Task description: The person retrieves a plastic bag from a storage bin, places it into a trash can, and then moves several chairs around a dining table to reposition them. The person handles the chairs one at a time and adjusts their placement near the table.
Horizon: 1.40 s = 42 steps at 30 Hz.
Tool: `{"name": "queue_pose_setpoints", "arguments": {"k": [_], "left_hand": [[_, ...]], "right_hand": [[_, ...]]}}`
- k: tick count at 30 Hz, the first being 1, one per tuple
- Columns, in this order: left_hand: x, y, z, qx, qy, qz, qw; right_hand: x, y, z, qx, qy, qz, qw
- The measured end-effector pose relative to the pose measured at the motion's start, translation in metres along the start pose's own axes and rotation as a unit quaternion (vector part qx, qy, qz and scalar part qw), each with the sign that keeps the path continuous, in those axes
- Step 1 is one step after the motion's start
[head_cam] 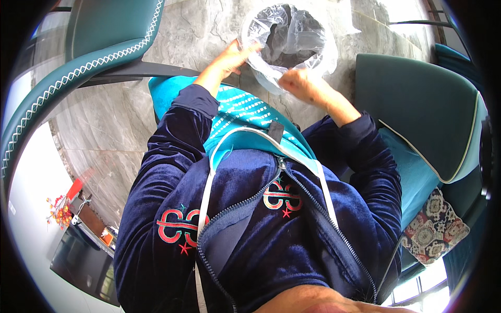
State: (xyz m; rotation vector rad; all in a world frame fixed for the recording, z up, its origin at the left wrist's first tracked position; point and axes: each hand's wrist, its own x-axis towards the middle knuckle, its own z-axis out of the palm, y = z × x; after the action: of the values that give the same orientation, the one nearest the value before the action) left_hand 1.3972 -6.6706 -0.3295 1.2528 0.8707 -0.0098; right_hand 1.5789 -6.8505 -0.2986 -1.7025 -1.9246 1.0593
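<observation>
In front of me on the floor stands a round waste bin with a clear plastic bag (299, 37) lining it, the bag's edge folded out over the rim. My left hand (234, 58) is at the bin's left side, fingers lying over the lined rim and the thumb outside. At the near right of the rim, my right hand (301, 84) is closed in a fist around the bag's edge. Its fingertips are hidden from above. Loose plastic hangs down outside the rim between the two hands. A turquoise apron (250, 113) with white print hangs from my neck.
A green chair (109, 27) with white cross stitching curves along the left. To the right is a dark green upholstered seat (415, 113), with a patterned cushion (435, 227) behind it. Grey marble-look floor (188, 39) surrounds the bin. Orange decorative flowers (62, 215) appear lower left.
</observation>
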Motion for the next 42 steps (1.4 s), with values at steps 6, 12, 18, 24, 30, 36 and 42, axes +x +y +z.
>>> {"name": "queue_pose_setpoints", "arguments": {"k": [6,12,18,24,30,36,42], "left_hand": [[0.006,-0.016,0.004,0.152,-0.015,-0.089,0.984],[-0.007,-0.016,-0.013,0.184,-0.122,-0.104,0.970],[0.000,-0.023,-0.009,0.330,-0.048,-0.025,0.942],[0.004,-0.029,0.008,0.395,-0.010,-0.161,0.905],[-0.007,-0.005,-0.016,0.556,-0.049,-0.079,0.826],[0.003,0.021,-0.025,0.324,0.229,0.085,0.914],[0.053,-0.015,0.002,0.223,0.191,0.077,0.953]], "right_hand": [[0.097,0.086,-0.020,-0.197,-0.160,0.081,0.964],[0.129,0.143,0.033,-0.186,-0.144,0.270,0.934],[0.112,0.156,0.068,-0.084,-0.098,0.295,0.947],[0.129,0.127,0.026,-0.125,-0.141,0.220,0.957],[0.013,0.050,-0.045,-0.069,0.360,0.031,0.930],[-0.039,0.077,-0.027,-0.025,0.436,0.252,0.864],[-0.012,0.190,0.026,0.249,0.372,0.341,0.827]]}}
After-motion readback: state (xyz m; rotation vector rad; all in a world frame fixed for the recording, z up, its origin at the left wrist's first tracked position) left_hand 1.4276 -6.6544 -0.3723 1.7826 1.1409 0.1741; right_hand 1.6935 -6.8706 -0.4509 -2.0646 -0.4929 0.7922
